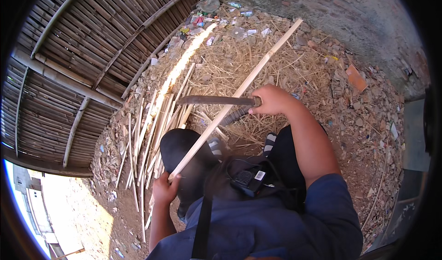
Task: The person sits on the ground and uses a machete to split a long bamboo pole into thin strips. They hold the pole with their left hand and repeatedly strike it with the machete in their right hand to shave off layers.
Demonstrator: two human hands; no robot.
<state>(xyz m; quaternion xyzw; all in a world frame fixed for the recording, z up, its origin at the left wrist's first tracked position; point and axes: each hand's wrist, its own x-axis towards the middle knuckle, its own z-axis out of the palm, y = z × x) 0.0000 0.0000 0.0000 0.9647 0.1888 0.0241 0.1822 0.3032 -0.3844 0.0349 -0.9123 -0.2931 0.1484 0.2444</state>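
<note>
A long pale bamboo strip [264, 63] slants from my lap up toward the wall. My left hand [164, 189] is closed on its lower end, beside my left knee. In my right hand [272, 100] is the handle of a machete [200, 100]. Its dark, worn blade points left and crosses the strip around mid-length. Whether the edge bites into the strip I cannot tell. A dark ribbed rod-like piece [235, 116] shows just below the blade, near my right fingers; its kind is unclear.
Many cut strips [154, 135] lie in a loose pile left of my knees. Straw-like shavings [285, 71] cover the ground ahead, with rubble and litter. A bamboo slat wall [69, 43] stands left, a brick wall [340, 20] at the back. A broken tile [356, 78] lies right.
</note>
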